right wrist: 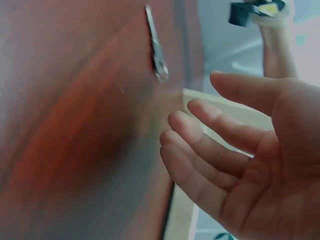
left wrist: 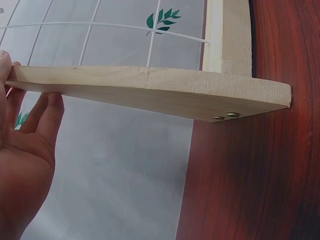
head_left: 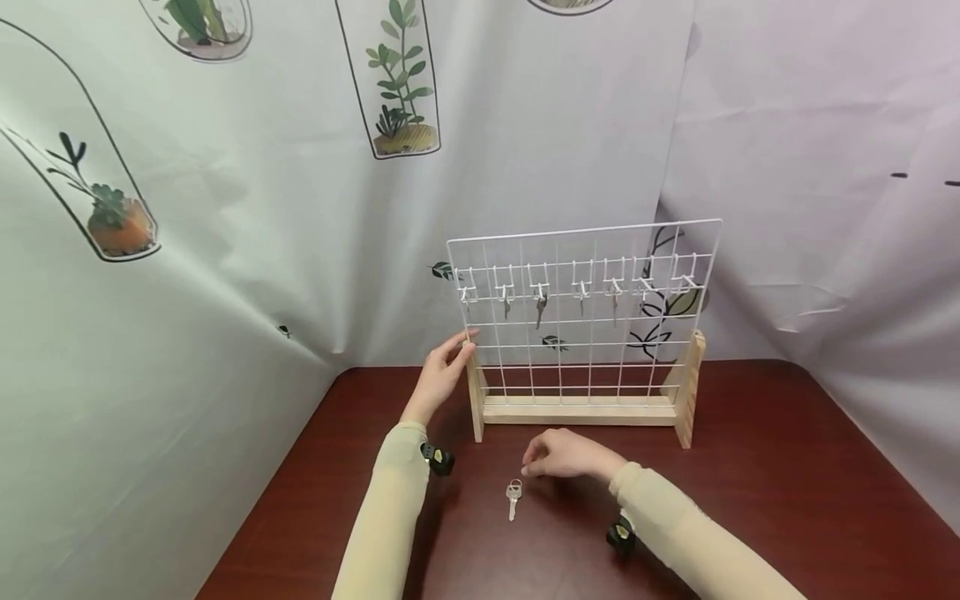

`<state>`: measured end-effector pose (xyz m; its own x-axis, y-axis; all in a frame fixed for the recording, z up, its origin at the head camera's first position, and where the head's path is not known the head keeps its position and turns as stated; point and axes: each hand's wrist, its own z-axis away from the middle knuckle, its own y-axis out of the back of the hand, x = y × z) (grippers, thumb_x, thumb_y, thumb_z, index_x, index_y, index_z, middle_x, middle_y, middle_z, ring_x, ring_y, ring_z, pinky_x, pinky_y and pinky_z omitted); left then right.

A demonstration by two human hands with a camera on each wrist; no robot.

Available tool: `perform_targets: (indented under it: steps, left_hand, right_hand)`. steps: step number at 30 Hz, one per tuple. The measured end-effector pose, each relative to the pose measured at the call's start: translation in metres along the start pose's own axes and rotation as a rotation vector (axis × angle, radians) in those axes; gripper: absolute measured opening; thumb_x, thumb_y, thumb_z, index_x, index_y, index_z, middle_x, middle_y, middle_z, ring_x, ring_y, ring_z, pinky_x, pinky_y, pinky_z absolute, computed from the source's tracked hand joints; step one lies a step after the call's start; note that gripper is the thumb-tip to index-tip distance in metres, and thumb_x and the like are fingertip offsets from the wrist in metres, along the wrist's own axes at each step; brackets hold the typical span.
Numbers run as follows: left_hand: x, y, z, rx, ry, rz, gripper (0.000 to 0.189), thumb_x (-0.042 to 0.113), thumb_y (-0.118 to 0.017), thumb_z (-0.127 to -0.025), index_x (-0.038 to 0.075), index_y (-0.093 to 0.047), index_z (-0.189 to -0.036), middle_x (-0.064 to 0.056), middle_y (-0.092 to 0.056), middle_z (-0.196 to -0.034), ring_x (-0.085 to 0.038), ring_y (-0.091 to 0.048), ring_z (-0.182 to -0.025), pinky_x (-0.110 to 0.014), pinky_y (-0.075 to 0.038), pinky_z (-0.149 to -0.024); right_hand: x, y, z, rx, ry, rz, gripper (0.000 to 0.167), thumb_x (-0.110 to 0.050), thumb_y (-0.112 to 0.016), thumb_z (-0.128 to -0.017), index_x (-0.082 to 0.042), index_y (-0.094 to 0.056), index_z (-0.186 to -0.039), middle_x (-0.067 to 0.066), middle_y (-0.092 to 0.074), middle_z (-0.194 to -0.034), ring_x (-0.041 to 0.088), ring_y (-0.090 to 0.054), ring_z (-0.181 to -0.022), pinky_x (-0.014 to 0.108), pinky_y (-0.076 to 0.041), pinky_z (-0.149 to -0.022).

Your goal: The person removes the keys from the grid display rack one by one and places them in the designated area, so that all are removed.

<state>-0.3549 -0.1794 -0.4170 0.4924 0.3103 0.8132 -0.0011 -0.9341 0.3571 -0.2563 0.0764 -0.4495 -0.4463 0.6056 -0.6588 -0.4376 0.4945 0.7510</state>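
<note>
The left hand (head_left: 442,375) grips the upper end of the left wooden upright (head_left: 476,400), which stands at 8 o'clock from the middle of the white wire grid (head_left: 558,344); in the left wrist view the thumb lies on one side of the wood and fingers rest against the other, while two screw heads (left wrist: 233,115) show near the upright's lower end. The right hand (head_left: 572,455) holds nothing: its fingers are loosely bent and the thumb stands apart from them, low over the dark red wood-grain table (head_left: 787,467). The loose silver key (head_left: 513,497) lies flat on that table at 8 o'clock from the right hand, near its fingertips but apart from them, and at 5 o'clock from the left hand. Its small ring (head_left: 515,483) is at its 12 o'clock end and its blade points to about 6. The grid rises at 12 o'clock from the right hand, between the left upright and the right wooden upright (head_left: 690,390), with a pale wooden crossbar (head_left: 577,413) joining the two low down. White hooks run in a row across the grid's upper part, and several keys hang from them, the one on the third hook from the 9 o'clock end, a hanging key (head_left: 541,308), showing most plainly. Behind everything hangs a pale backdrop cloth (head_left: 300,200) printed with plants.
</note>
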Motion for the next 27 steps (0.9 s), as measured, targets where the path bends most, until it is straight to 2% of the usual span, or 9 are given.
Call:
perform_targets:
  steps: [7, 10, 15, 20, 22, 27]
  left_hand:
    - [0.000, 0.000, -0.001, -0.006, 0.005, -0.015, 0.039, 0.029, -0.061, -0.103, 0.011, -0.064, -0.137, -0.012, -0.064, -0.134, -0.026, -0.063, -0.120, -0.048, -0.049, -0.100]
    - [-0.001, 0.000, -0.003, -0.007, 0.005, -0.006, 0.038, 0.025, -0.060, -0.104, 0.008, -0.063, -0.137, -0.015, -0.063, -0.135, -0.027, -0.063, -0.120, -0.048, -0.049, -0.100]
    - [0.000, 0.000, -0.005, 0.011, 0.006, 0.019, 0.038, 0.025, -0.061, -0.103, 0.007, -0.063, -0.137, -0.019, -0.061, -0.136, -0.028, -0.063, -0.119, -0.048, -0.049, -0.100]
    - [0.001, -0.001, -0.006, 0.005, 0.014, 0.022, 0.039, 0.024, -0.061, -0.103, 0.006, -0.062, -0.138, -0.019, -0.060, -0.138, -0.032, -0.061, -0.122, -0.052, -0.046, -0.103]
    - [0.004, -0.001, -0.005, -0.003, 0.023, 0.022, 0.039, 0.022, -0.060, -0.104, 0.005, -0.061, -0.139, -0.018, -0.059, -0.139, -0.034, -0.060, -0.124, -0.052, -0.045, -0.104]
    - [0.030, 0.001, 0.002, -0.010, 0.036, 0.006, 0.036, 0.014, -0.059, -0.104, 0.000, -0.061, -0.137, -0.020, -0.060, -0.137, -0.033, -0.061, -0.123, -0.047, -0.047, -0.104]
  right_hand:
    - [0.003, 0.024, 0.013, 0.025, 0.042, -0.006, 0.017, -0.028, -0.072, -0.093, -0.012, -0.076, -0.100, -0.008, -0.071, -0.093, 0.009, -0.062, -0.085, 0.034, -0.051, -0.079]
    - [0.003, 0.037, 0.018, 0.065, 0.039, -0.009, 0.021, -0.029, -0.069, -0.095, -0.011, -0.077, -0.104, -0.006, -0.072, -0.098, 0.013, -0.063, -0.091, 0.037, -0.052, -0.083]
    - [0.005, 0.069, 0.030, 0.222, 0.009, 0.025, 0.025, -0.028, -0.066, -0.098, -0.008, -0.076, -0.110, 0.002, -0.074, -0.106, 0.021, -0.067, -0.102, 0.046, -0.052, -0.091]
    - [0.008, 0.104, 0.052, 0.380, -0.048, 0.006, 0.028, -0.028, -0.065, -0.100, -0.005, -0.074, -0.114, 0.009, -0.074, -0.104, 0.020, -0.069, -0.087, 0.042, -0.055, -0.080]
    - [0.009, 0.116, 0.062, 0.420, -0.063, -0.022, 0.031, -0.028, -0.064, -0.101, -0.003, -0.072, -0.117, 0.012, -0.074, -0.106, 0.018, -0.071, -0.082, 0.041, -0.057, -0.077]
    - [0.010, 0.139, 0.080, 0.475, -0.084, -0.076, 0.037, -0.029, -0.061, -0.103, 0.000, -0.069, -0.123, 0.020, -0.072, -0.112, 0.022, -0.073, -0.086, 0.037, -0.058, -0.078]
